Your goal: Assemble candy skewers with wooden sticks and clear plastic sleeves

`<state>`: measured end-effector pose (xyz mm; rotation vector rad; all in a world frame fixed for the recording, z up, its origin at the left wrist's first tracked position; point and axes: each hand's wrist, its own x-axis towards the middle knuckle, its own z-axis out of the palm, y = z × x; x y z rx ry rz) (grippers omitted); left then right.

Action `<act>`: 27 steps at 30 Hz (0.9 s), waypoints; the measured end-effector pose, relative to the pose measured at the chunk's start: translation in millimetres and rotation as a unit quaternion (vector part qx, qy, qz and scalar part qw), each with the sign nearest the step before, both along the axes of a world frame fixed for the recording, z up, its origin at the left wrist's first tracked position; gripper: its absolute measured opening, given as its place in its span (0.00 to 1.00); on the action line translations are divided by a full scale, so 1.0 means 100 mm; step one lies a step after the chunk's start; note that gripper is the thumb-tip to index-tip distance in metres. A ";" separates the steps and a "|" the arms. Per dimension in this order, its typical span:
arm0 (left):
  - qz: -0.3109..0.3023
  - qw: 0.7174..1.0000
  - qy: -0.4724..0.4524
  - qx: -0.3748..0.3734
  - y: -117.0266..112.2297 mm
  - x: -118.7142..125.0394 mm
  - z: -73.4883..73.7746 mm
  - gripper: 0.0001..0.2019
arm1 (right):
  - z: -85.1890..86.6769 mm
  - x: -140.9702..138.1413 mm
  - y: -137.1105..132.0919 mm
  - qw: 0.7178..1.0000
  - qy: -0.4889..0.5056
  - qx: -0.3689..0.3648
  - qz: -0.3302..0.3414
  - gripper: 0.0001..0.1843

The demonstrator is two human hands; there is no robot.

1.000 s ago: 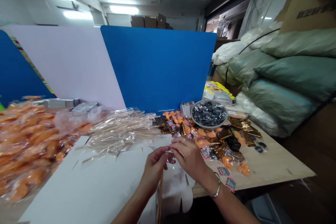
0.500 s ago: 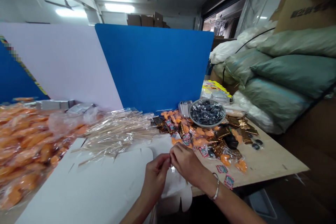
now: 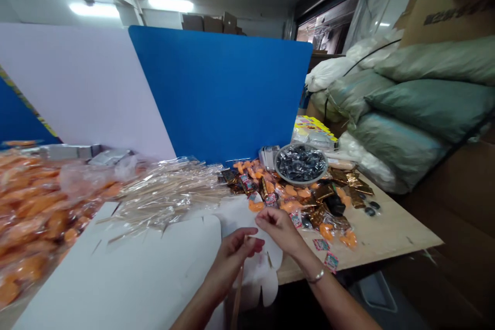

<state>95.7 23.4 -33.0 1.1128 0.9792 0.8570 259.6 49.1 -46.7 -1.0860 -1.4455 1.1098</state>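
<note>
At the far left, a heap of **bagged orange sweets** (image 3: 34, 221) runs off the frame and spills toward a broad **white die-cut card** (image 3: 116, 268), which covers the near left of the bench. Behind them stand a **pale lilac partition** (image 3: 85, 82) and a **blue partition** (image 3: 220, 93). A **cellophane-wrapped bundle of wooden sticks** (image 3: 170, 193) lies along the card's far edge.

The **left hand** (image 3: 232, 263) grips a **thin wooden stick** (image 3: 238, 289), which hangs down past the near edge of the bench. The **right hand** (image 3: 279, 237) is just beside it, its **fingertips** (image 3: 261, 225) pinched close to the left hand, though whether they hold anything is too small to tell. Beneath both lies a **white card cutout** (image 3: 255, 268), its lobed end overhanging the edge.

To the right, **orange and gold packets** (image 3: 320, 201) crowd the **plywood tabletop** (image 3: 379, 242), leaving bare board toward its right edge. A **round bowl** (image 3: 300, 164) behind them is full of dark wrapped pieces. Further right, **stuffed sacks** (image 3: 421, 108) pile up beneath **cardboard boxes** (image 3: 452, 5).
</note>
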 end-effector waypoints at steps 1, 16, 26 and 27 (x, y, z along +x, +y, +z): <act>-0.030 0.999 -0.004 -0.018 -0.02 -0.02 -0.01 0.20 | 0.02 -0.04 0.03 1.000 -0.002 -0.004 -0.012 0.12; 0.052 0.984 -0.127 -0.110 -0.12 -0.23 -0.11 0.14 | 0.17 -0.09 -0.49 0.877 -0.349 0.322 0.079 0.12; -0.038 0.997 0.027 -0.063 -0.14 -0.24 -0.14 0.16 | -0.11 -0.12 -0.38 0.994 -0.050 0.063 0.073 0.02; -0.061 0.995 0.085 -0.002 -0.16 -0.25 -0.15 0.15 | -0.16 -0.16 -0.42 0.997 -0.034 0.024 0.069 0.03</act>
